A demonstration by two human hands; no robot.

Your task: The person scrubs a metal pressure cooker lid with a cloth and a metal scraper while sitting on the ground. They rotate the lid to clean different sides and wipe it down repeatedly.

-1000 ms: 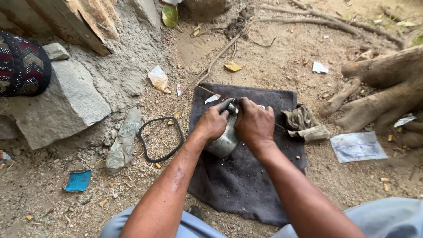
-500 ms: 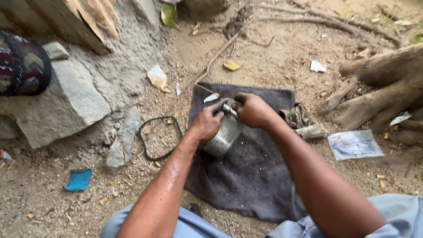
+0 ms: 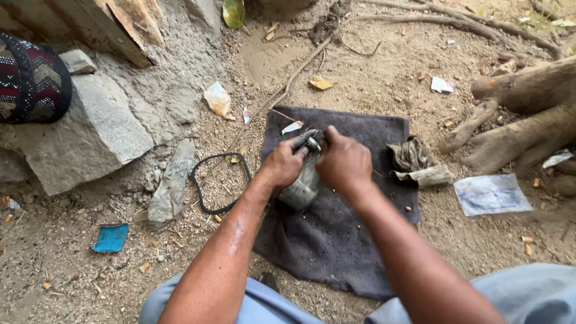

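Note:
A grey metal cylindrical part (image 3: pixel 302 187) stands on a dark grey cloth (image 3: pixel 336 240) spread on the dirt. My left hand (image 3: pixel 283 163) grips the part's upper left side, fingers curled around a dark fitting at its top. My right hand (image 3: pixel 344 161) is closed over the top right of the same part, hiding whatever is under the palm. Both forearms reach in from the bottom of the head view.
A black rubber gasket loop (image 3: pixel 219 183) lies left of the cloth. A crumpled rag (image 3: pixel 417 163) sits on its right edge. Grey rocks (image 3: pixel 90 138), tree roots (image 3: pixel 522 126), a clear plastic bag (image 3: pixel 491 194), a blue scrap (image 3: pixel 111 237) and a patterned cap (image 3: pixel 30 84) surround it.
Both hands stay on the metal part. My right hand has shifted a little from the part's top toward its upper right, and the view has tilted slightly.

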